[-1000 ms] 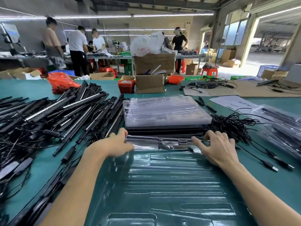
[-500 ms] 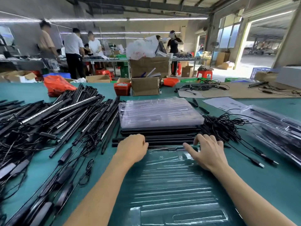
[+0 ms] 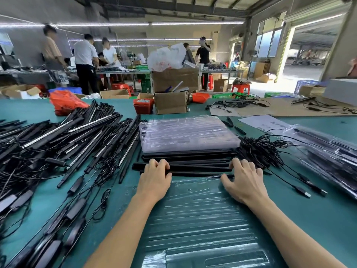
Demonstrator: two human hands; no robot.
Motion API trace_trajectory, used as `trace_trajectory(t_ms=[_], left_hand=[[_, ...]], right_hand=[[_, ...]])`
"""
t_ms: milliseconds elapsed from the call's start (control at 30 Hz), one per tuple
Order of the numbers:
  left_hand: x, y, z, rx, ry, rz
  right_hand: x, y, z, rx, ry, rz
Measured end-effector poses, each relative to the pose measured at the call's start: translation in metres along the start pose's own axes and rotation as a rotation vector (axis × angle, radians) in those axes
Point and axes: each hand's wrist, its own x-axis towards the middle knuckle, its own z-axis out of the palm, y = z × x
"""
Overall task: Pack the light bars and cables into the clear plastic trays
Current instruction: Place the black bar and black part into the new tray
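Note:
An empty clear plastic tray (image 3: 202,219) lies on the green table right in front of me. Just beyond its far edge sits a row of black light bars (image 3: 195,168), lying crosswise. My left hand (image 3: 154,180) curls its fingers over the left end of the nearest bars. My right hand (image 3: 244,180) holds the right end, fingers on top and thumb at the front. Behind the bars stands a stack of clear trays (image 3: 187,132). A tangle of black cables (image 3: 260,149) lies to the right of my right hand.
A big pile of loose light bars with cables (image 3: 67,144) covers the table's left side. Filled clear trays (image 3: 328,153) lie at the right. Cardboard boxes (image 3: 171,102), a red bin (image 3: 144,106) and an orange bag (image 3: 65,102) stand at the far edge. Several people work behind.
Both hands left the far edge of the near tray and moved forward onto the black bars. The tray now lies flat, closer to me.

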Motion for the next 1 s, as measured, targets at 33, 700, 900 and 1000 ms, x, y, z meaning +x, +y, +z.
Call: trace_trajectory(t_ms=[33,700,900,1000], left_hand=[[0.001,-0.001,0.001,0.009,-0.002,-0.001],[0.004,0.0,0.012,0.232,0.252,0.006],[0.002,0.004,0.008,0.22,0.33,0.038],[-0.003,0.009,0.004,0.199,0.405,0.105]], right_hand=[[0.0,0.0,0.0,-0.002,0.002,0.004],[0.005,-0.005,-0.024,0.367,-0.451,-0.201],[-0.007,-0.008,-0.012,0.109,-0.387,-0.304],[-0.012,-0.007,-0.005,0.107,-0.299,-0.327]])
